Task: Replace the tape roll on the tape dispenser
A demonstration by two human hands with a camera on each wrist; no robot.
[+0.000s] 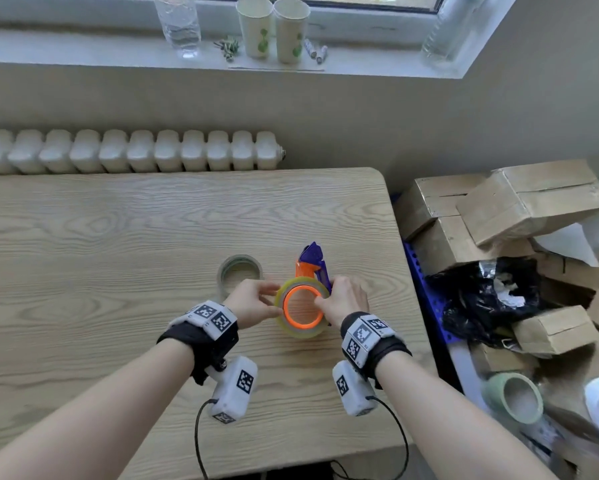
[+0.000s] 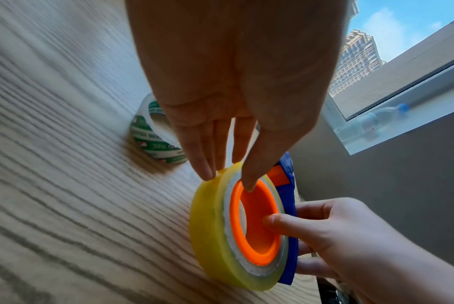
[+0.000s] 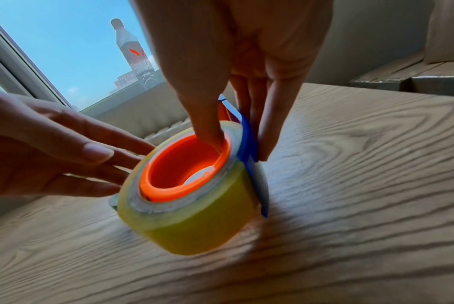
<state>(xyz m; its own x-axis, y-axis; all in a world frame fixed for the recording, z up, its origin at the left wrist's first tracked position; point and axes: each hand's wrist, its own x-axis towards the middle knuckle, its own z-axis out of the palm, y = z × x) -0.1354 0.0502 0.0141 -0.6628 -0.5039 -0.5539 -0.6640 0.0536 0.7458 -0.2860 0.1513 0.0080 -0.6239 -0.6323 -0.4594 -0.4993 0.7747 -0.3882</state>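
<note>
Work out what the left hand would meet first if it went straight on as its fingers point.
The yellow tape roll; fingertips of the left hand sit right at its outer rim, though contact is uncertain.

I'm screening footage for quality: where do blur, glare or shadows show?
Head view: evenly lit, fairly sharp. Left wrist view: table grain smeared, window bright. Right wrist view: left hand soft; tape dispenser pinched in the right hand shadows the table.
</note>
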